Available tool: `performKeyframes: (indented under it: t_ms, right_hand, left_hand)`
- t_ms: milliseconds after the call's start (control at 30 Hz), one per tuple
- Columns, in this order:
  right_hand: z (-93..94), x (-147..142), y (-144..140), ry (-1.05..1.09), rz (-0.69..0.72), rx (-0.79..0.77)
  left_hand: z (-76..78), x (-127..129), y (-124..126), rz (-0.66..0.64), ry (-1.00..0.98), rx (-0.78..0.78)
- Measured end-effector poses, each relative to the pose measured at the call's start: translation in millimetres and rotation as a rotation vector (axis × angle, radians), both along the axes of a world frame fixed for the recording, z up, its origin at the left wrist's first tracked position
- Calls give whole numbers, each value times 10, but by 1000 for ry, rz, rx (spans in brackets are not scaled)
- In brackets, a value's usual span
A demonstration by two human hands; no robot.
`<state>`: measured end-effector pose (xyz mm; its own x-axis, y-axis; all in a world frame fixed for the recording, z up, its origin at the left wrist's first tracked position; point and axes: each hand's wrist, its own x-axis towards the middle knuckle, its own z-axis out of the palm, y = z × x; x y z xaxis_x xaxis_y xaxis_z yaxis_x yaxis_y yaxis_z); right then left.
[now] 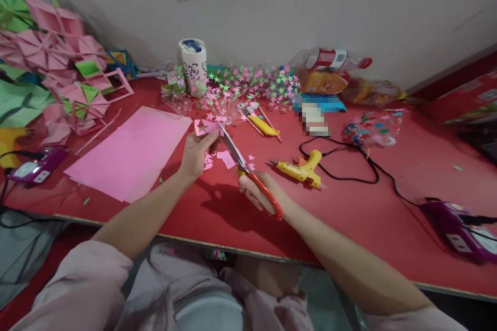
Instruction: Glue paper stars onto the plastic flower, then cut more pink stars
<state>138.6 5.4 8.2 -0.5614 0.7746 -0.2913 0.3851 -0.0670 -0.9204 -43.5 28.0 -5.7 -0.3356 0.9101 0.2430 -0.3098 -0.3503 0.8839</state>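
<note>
Right hand (259, 192) was closed around the red-handled scissors (248, 169) over the red table (349, 217), blades at the pink paper scrap (204, 126) that the left hand (197, 152) pinched between fingertips, beside the yellow glue gun (301, 169).

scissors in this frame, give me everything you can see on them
The scissors have red handles and plain metal-looking blades. The right hand grips the handles above the red table. The blades point up and left, with the tip at a small pink paper piece pinched in the left hand. How far the blades are parted is unclear.
</note>
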Motion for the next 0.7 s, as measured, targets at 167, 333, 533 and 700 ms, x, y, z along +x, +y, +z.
performKeyframes:
  t_ms: [167, 333, 533, 700]
  right_hand:
    - [-75, -20, 9, -21, -4, 10]
    - [-46, -23, -10, 0, -33, 9]
    - [-15, -25, -68, 1, -62, 45]
    - [-52, -24, -53, 15, -59, 59]
  left_hand:
    - [-32, 40, -11, 41, -14, -21]
    - [-30, 27, -6, 32, 16, -29]
    - [-5, 16, -10, 22, 33, -27]
    - [12, 19, -16, 21, 42, -37]
